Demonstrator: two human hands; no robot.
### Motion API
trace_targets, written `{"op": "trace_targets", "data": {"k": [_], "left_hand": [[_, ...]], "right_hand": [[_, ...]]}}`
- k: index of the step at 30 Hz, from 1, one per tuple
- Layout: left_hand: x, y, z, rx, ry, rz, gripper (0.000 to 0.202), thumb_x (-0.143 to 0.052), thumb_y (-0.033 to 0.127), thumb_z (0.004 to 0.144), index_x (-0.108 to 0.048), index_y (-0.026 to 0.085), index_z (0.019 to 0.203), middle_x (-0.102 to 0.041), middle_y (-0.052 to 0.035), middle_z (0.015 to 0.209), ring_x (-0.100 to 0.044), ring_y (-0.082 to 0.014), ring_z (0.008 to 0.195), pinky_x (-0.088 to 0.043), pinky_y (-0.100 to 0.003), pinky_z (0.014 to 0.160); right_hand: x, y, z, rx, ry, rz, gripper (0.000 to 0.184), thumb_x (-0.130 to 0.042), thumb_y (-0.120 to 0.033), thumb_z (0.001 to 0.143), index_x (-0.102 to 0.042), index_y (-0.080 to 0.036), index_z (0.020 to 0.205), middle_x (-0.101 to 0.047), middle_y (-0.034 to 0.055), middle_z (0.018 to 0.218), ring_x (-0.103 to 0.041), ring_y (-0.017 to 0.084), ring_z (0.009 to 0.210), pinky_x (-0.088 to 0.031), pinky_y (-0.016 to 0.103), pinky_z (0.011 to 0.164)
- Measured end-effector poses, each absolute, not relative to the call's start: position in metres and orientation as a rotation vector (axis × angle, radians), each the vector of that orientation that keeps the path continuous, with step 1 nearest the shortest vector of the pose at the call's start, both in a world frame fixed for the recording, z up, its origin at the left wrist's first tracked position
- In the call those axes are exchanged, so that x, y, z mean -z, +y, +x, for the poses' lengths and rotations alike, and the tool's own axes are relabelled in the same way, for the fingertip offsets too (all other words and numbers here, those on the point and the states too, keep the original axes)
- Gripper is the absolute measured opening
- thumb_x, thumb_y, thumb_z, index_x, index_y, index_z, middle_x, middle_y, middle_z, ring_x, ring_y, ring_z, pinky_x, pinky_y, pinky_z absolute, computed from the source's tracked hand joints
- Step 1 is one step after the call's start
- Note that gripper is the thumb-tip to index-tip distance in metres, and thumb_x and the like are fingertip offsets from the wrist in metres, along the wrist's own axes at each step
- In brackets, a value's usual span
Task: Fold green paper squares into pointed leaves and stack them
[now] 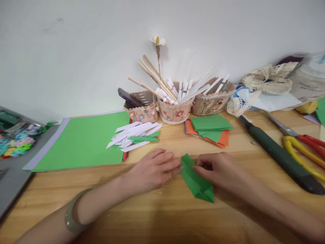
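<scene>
A folded piece of green paper [196,181] lies tilted on the wooden table between my two hands. My right hand [215,167] pinches its right edge between thumb and curled fingers. Stretched toward the paper's upper left edge is my left hand [156,169], palm down, with fingers extended and the tips at or touching that edge. A ring and a bangle [73,210] are on the left hand and wrist. Beyond the hands sit cut white paper strips [134,134] with a few green ones, and a stack of green and orange paper pieces [210,127].
Large green sheets [83,142] lie at the left. Three decorated baskets [176,112] stand against the wall with sticks, markers and glue sticks. To the right are a dark green long-handled tool [279,152], scissors [302,142] and lace ribbon [269,79]. Colourful pieces [20,142] sit far left.
</scene>
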State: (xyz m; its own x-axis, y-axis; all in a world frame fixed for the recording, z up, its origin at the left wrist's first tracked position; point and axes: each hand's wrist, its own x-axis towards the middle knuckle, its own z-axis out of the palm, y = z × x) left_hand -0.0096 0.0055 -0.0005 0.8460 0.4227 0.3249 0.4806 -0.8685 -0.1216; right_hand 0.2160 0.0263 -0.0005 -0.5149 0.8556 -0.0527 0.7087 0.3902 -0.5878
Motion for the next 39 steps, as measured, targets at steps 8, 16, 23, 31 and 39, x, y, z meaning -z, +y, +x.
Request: {"op": "trace_targets", "data": {"k": [8, 16, 23, 31, 39], "left_hand": [[0.005, 0.010, -0.014, 0.335, -0.727, -3.009, 0.029, -0.036, 0.019, 0.097, -0.058, 0.019, 0.115, -0.060, -0.0021, 0.124, -0.050, -0.0185, 0.112, -0.041, -0.036, 0.096], [0.003, 0.008, -0.017, 0.332, -0.786, -2.929, 0.027, -0.043, 0.021, 0.095, -0.059, 0.024, 0.116, -0.061, -0.0018, 0.120, -0.049, -0.0210, 0.116, -0.039, -0.042, 0.099], [0.000, 0.005, -0.012, 0.450, -0.745, -2.835, 0.031, -0.034, 0.020, 0.098, -0.064, 0.022, 0.106, -0.066, 0.0036, 0.111, -0.054, -0.0173, 0.107, -0.040, -0.036, 0.098], [0.004, 0.008, -0.015, 0.316, -0.778, -2.932, 0.034, -0.029, 0.023, 0.099, -0.057, 0.023, 0.118, -0.056, 0.0038, 0.129, -0.044, -0.0242, 0.122, -0.036, -0.046, 0.101], [0.006, 0.007, -0.018, 0.176, -0.785, -2.972, 0.035, -0.025, 0.023, 0.100, -0.050, 0.021, 0.126, -0.050, 0.0004, 0.135, -0.033, -0.0211, 0.132, -0.023, -0.047, 0.109]], "right_hand": [[0.005, 0.031, 0.211, -0.633, -2.350, -1.355, 0.008, -0.055, -0.025, 0.080, -0.062, -0.022, 0.077, -0.064, 0.0000, 0.067, -0.056, 0.013, 0.056, -0.037, 0.023, 0.048], [0.011, 0.034, 0.211, -0.536, -2.381, -1.170, 0.008, -0.053, -0.019, 0.083, -0.061, -0.019, 0.084, -0.063, 0.0028, 0.080, -0.058, 0.015, 0.069, -0.044, 0.025, 0.059], [0.011, 0.032, 0.221, -0.205, -2.577, -0.795, 0.018, -0.045, -0.015, 0.090, -0.063, -0.016, 0.090, -0.060, 0.0059, 0.083, -0.054, 0.018, 0.078, -0.045, 0.029, 0.065], [0.002, 0.030, 0.223, 0.074, -2.733, -0.552, 0.033, -0.031, -0.011, 0.093, -0.063, -0.010, 0.090, -0.060, 0.0090, 0.078, -0.052, 0.020, 0.073, -0.045, 0.031, 0.059], [-0.001, 0.029, 0.221, 0.186, -2.758, -0.466, 0.037, -0.027, -0.008, 0.093, -0.063, -0.010, 0.087, -0.059, 0.0088, 0.074, -0.049, 0.019, 0.069, -0.041, 0.031, 0.057]]}}
